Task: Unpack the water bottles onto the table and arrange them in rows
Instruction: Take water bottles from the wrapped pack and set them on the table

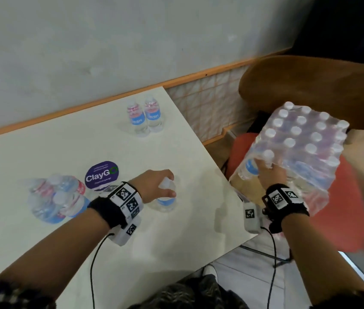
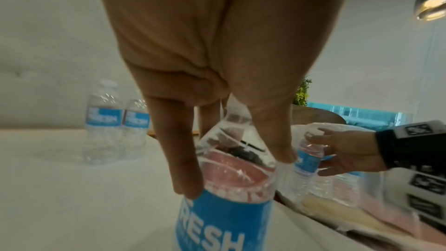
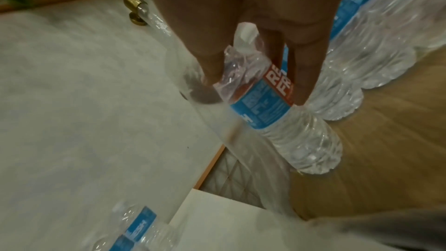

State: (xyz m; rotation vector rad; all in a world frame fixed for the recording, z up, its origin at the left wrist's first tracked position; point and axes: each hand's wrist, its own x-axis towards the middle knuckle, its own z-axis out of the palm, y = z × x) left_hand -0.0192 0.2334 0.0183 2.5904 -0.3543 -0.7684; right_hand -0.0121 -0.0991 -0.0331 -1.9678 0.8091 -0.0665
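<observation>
The bottle in transfer (image 1: 165, 197) stands upright on the counter (image 1: 42, 230) near its right edge, gripped at the neck by the left hand (image 1: 154, 184), whose fingers (image 2: 178, 159) curl around the shoulder. Seat the base flat before release, and align it with the two upright bottles (image 1: 145, 117) at the far edge to form a row. The right hand (image 1: 272, 175) closes its fingers around the next bottle (image 3: 277, 106) at the torn corner of the shrink-wrapped pack (image 1: 299, 148) on the red chair (image 1: 343, 208). Pull it straight out so the film does not snag. A loose cluster of bottles (image 1: 56, 197) waits at the left.
</observation>
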